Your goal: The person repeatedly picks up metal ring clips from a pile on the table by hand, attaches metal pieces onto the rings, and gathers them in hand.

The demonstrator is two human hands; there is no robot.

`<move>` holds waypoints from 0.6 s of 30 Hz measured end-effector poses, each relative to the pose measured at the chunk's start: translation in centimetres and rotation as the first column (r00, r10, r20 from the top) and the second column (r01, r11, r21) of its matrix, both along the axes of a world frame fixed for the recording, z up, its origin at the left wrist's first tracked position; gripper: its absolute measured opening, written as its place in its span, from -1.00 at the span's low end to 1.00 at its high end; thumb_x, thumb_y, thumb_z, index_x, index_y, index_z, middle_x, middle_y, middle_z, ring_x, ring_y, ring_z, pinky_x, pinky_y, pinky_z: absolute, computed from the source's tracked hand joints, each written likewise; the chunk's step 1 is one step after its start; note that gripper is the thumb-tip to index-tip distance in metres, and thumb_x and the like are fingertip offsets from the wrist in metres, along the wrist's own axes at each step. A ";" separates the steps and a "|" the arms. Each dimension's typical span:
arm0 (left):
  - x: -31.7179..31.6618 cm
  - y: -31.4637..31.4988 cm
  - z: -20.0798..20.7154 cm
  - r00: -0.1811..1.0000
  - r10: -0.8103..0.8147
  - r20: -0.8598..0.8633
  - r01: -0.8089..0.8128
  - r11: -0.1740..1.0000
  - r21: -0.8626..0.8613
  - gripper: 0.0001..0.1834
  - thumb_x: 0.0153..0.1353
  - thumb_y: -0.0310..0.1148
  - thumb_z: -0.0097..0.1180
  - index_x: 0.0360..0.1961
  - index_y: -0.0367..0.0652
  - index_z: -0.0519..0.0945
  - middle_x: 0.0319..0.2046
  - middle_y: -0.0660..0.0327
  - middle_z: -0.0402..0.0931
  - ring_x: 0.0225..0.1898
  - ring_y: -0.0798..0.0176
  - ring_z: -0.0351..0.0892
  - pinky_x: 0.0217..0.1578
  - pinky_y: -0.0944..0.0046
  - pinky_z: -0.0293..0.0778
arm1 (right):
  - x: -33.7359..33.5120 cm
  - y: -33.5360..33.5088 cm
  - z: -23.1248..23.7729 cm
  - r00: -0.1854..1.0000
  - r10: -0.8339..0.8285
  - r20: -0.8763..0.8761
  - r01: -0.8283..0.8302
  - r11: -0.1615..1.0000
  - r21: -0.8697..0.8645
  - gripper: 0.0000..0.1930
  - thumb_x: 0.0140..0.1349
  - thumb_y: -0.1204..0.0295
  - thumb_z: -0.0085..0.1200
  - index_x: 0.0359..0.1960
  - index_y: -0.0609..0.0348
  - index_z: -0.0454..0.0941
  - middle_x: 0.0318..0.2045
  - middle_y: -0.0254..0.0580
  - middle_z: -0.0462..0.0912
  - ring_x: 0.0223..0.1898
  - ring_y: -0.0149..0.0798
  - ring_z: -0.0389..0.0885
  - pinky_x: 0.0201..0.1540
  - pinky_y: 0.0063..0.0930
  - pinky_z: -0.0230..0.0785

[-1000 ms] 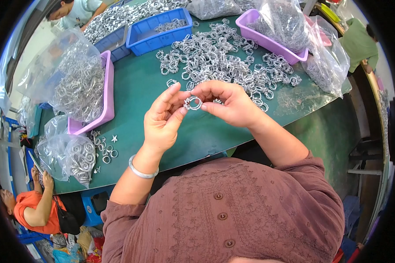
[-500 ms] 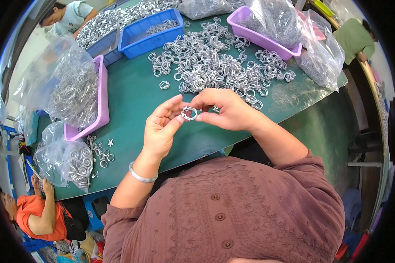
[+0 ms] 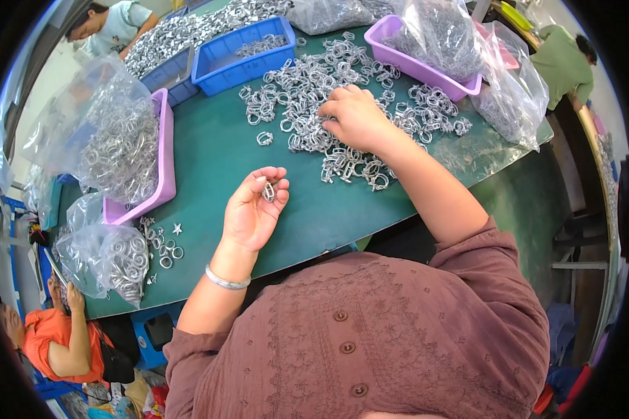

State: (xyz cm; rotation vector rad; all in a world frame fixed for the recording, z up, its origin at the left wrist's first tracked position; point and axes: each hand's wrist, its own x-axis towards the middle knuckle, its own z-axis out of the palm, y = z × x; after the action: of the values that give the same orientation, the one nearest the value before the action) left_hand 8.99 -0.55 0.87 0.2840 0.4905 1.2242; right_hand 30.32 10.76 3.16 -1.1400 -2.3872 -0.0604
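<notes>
My left hand [image 3: 248, 216] is raised over the green table, palm up. Its thumb and fingers are closed on a silvery metal ring [image 3: 268, 192], seen nearly edge-on. Farther off and to the right, my right hand [image 3: 360, 120] rests on a heap of similar silvery rings [image 3: 304, 94], back of the hand up. Its fingers curl down with the thumb near them; whatever lies between the fingertips is hidden. One loose ring [image 3: 264, 138] lies left of the heap, apart from it.
A blue bin [image 3: 223, 78] and a purple tray [image 3: 419, 73] stand behind the heap. Another purple tray [image 3: 166, 150] with bagged parts is at left, near a bag of rings [image 3: 127, 269] and a few loose pieces. Other people sit around the green table [image 3: 210, 188].
My right hand has left the ring and moved away onto the heap. My left hand has turned and keeps the ring. Some rings at the heap's near edge have shifted toward me.
</notes>
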 end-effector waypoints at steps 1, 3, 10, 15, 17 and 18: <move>0.0 0.0 -0.1 0.998 0.003 -0.070 -0.002 1.000 0.018 -0.77 0.07 -0.53 -0.13 -0.21 -0.34 0.41 -0.28 0.01 0.43 -0.29 0.15 0.44 -0.26 0.31 0.44 | -0.1 -0.1 0.3 1.000 0.002 0.006 -0.001 0.998 -0.059 -0.85 -0.06 0.36 0.08 -0.43 0.08 0.54 -0.37 -0.23 0.47 -0.19 -0.15 0.39 -0.16 -0.25 0.21; 0.1 -0.2 -0.1 0.990 0.010 -0.140 -0.005 0.999 0.036 -0.79 0.09 -0.55 -0.11 -0.22 -0.32 0.42 -0.30 0.04 0.44 -0.33 0.21 0.43 -0.31 0.36 0.43 | -0.1 0.1 0.3 0.999 0.032 -0.044 -0.036 0.995 -0.093 -0.87 -0.05 0.37 0.08 -0.45 0.11 0.52 -0.38 -0.22 0.48 -0.22 -0.16 0.40 -0.17 -0.30 0.22; 0.5 -0.2 1.1 0.958 -0.018 -0.285 0.043 0.996 0.079 -0.81 0.12 -0.47 -0.01 -0.22 -0.25 0.43 -0.34 0.17 0.45 -0.44 0.39 0.43 -0.43 0.52 0.40 | 0.9 -0.4 1.6 0.798 -0.066 -0.599 -0.315 0.801 -0.508 -0.90 0.03 0.47 0.06 -0.42 0.22 0.47 -0.50 -0.33 0.52 -0.46 -0.46 0.45 -0.37 -0.59 0.28; 1.6 -0.2 2.1 0.937 0.035 -0.348 -0.012 0.998 0.068 -0.75 0.13 -0.47 -0.02 -0.14 -0.29 0.40 -0.27 0.13 0.44 -0.33 0.32 0.47 -0.34 0.50 0.44 | 1.2 -2.4 2.1 0.511 -0.237 -0.826 -0.705 0.435 -0.560 -0.86 0.10 0.45 0.03 -0.36 0.26 0.45 -0.43 -0.29 0.54 -0.42 -0.48 0.48 -0.30 -0.61 0.33; 2.0 0.1 3.3 0.969 0.029 -0.244 -0.010 0.997 0.080 -0.65 0.14 -0.50 -0.07 -0.02 -0.33 0.32 -0.19 0.07 0.41 -0.20 0.24 0.46 -0.19 0.45 0.43 | 1.2 -2.8 2.0 0.481 -0.260 -0.837 -0.737 0.396 -0.547 -0.86 0.10 0.45 0.03 -0.35 0.26 0.44 -0.41 -0.28 0.54 -0.41 -0.46 0.49 -0.30 -0.61 0.33; 2.0 0.3 3.5 0.969 0.032 -0.246 -0.013 0.997 0.078 -0.65 0.14 -0.50 -0.07 -0.02 -0.33 0.32 -0.19 0.07 0.41 -0.20 0.24 0.46 -0.19 0.45 0.43 | 1.2 -2.9 1.9 0.453 -0.285 -0.845 -0.767 0.359 -0.532 -0.86 0.10 0.45 0.02 -0.34 0.26 0.44 -0.40 -0.26 0.54 -0.41 -0.44 0.49 -0.30 -0.60 0.34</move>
State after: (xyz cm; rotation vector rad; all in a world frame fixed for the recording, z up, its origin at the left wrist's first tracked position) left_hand 10.99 -0.26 4.41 0.5014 0.6643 1.2372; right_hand 31.56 7.81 5.10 -0.6665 -1.4022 1.8045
